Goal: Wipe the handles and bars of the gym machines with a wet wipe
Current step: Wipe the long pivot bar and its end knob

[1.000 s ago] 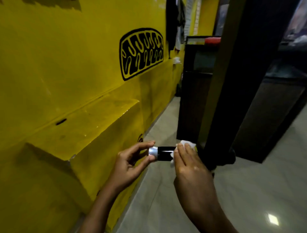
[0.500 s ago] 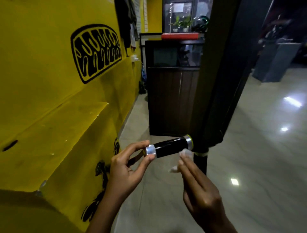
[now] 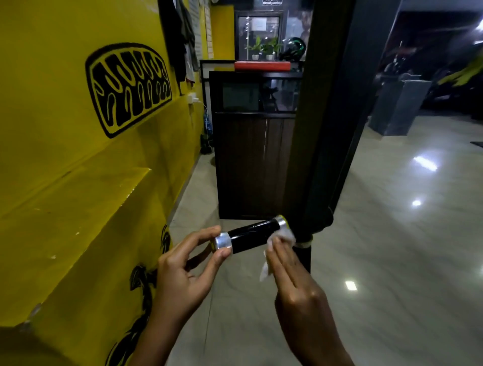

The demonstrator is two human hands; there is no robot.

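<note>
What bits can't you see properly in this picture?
Head view:
Wet wipe: mostly hidden under the right fingers.
Where the handle joins the dark post: covered by the wipe.
Post's top: cut off by the upper edge.
Sign above the glass door: too small, cut off.

The yellow wall fills the left of the frame. A tall dark post stands in the middle, its handle poking left, a brown cabinet behind. The floor at lower right lies open.

The left grip pinches the handle, the right grip presses a wipe to it.
</note>
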